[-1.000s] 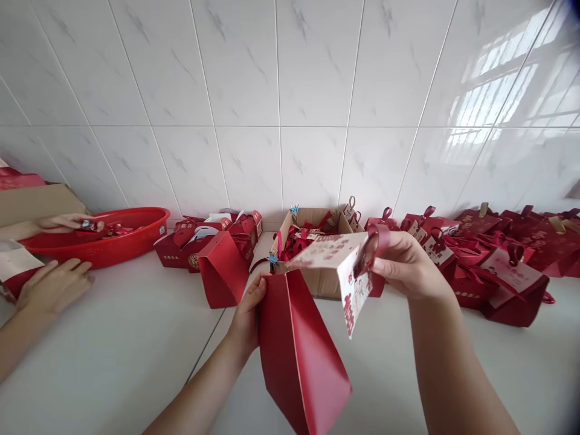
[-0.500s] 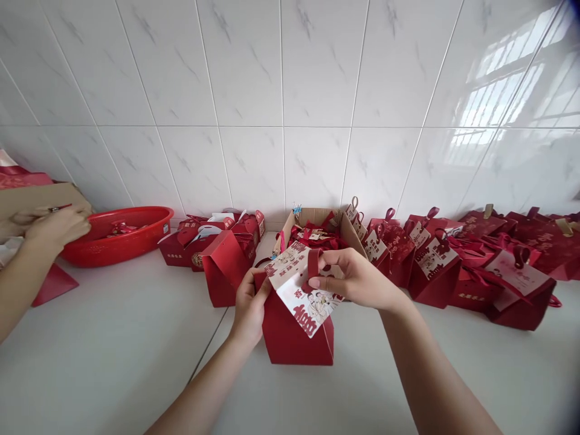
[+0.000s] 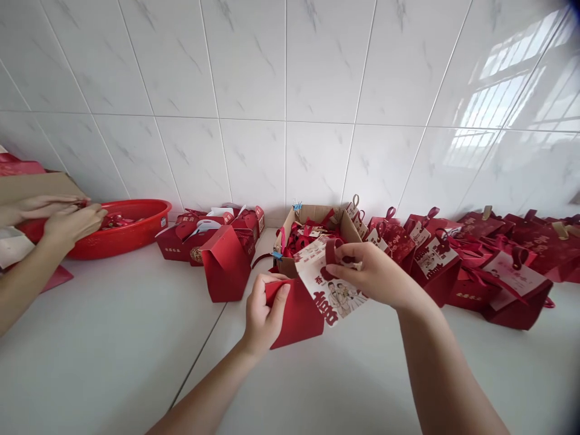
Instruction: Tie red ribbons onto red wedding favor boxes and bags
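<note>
My left hand (image 3: pixel 266 311) grips the upper edge of a red gift box (image 3: pixel 301 317), which tilts on the table in front of me. Between the thumb and fingers of my right hand (image 3: pixel 376 275) is the ribbon loop of a folded white card (image 3: pixel 341 296) printed with red characters and a drawn couple. The card is beside the box's upper right side, apart from its top. Behind both stands an open cardboard box (image 3: pixel 351 226) of red ribbons and tags. Another plain red gift box (image 3: pixel 225 264) stands to the left.
Several patterned red boxes (image 3: pixel 176 238) stand back left, near a red plastic basin (image 3: pixel 131 235). A co-worker's hands (image 3: pixel 75 223) work over the basin. Several tagged red gift boxes (image 3: pixel 435 263) line the tiled wall (image 3: pixel 317 157) on the right.
The card has come up off the box to the right with my right hand. My left hand has shifted onto the box's top edge, and the box now tilts. The co-worker's hands moved right.
</note>
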Demonstrator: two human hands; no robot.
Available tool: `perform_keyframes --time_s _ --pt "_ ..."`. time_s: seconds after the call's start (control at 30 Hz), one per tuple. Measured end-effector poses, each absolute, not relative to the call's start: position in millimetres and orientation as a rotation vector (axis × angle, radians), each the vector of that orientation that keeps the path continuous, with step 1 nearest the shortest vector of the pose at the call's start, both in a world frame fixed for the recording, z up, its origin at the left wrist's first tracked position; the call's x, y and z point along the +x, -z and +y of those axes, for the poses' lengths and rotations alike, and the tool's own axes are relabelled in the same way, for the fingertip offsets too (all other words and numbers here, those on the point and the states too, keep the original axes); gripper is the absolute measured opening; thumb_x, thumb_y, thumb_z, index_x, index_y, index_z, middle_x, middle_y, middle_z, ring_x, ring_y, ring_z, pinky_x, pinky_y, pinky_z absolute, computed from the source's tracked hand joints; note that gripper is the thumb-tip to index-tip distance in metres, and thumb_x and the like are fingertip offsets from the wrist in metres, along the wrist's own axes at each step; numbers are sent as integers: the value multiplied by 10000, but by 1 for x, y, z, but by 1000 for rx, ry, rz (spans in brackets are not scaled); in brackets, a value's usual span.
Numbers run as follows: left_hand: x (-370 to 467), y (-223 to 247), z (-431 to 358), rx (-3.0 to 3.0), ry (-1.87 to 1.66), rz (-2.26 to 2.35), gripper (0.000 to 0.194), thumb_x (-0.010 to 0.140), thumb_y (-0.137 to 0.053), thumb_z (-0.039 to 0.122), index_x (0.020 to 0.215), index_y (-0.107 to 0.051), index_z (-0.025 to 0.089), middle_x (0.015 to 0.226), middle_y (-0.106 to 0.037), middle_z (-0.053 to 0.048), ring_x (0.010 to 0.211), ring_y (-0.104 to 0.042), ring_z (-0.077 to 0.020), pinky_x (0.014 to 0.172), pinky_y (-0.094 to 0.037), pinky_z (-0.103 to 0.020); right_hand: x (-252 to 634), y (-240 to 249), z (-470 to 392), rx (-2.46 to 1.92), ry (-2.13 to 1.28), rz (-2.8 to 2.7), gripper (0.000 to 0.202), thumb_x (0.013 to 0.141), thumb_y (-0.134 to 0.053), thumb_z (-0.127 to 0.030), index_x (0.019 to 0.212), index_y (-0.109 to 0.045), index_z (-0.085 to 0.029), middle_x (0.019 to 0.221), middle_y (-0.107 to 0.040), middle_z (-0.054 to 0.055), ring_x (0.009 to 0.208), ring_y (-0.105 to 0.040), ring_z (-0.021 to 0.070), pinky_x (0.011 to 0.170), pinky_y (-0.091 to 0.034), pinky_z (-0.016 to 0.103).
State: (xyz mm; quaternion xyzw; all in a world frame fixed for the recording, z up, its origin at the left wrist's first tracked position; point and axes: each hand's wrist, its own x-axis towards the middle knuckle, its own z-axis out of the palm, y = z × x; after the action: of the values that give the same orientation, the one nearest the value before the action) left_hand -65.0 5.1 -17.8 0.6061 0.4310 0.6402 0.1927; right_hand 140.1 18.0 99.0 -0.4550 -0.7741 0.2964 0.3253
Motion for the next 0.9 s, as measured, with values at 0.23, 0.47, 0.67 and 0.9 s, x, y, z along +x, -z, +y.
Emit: perform_keyframes --time_s 0.23,0.47,0.67,0.9 --pt "-62 26 5 1828 -1883 1174 151 954 -424 347 921 -506 225 1162 -513 -76 1100 -516 -220 970 -405 -362 129 -92 17 -1095 -917 -2090 219 758 -632 -323 613 -548 -183 605 -486 -7 554 -398 110 478 -306 248" --pt "-63 31 1 1999 -1994 1143 383 955 -267 504 986 -511 211 1238 -354 -109 1225 -371 -285 1048 -338 -444 118 -89 13 -1120 -940 -2202 207 770 -611 -286 616 -517 -183 611 -504 -19 548 -403 99 479 -318 241" --pt "-56 20 -6 2008 -1967 1265 116 873 -560 237 882 -446 214 1343 -379 -98 1187 -471 -249 1019 -380 -397 122 -86 15 -1176 -766 -2422 138 772 -606 -233 648 -565 -187 677 -585 12 604 -482 129 535 -355 265" --pt "-59 20 3 2025 -1947 1195 134 868 -581 198 935 -466 216 1102 -543 -75 1095 -516 -233 965 -396 -404 142 -99 4 -1315 -739 -2553 144 801 -563 -222 665 -592 -185 717 -640 37 662 -552 168 599 -408 288"
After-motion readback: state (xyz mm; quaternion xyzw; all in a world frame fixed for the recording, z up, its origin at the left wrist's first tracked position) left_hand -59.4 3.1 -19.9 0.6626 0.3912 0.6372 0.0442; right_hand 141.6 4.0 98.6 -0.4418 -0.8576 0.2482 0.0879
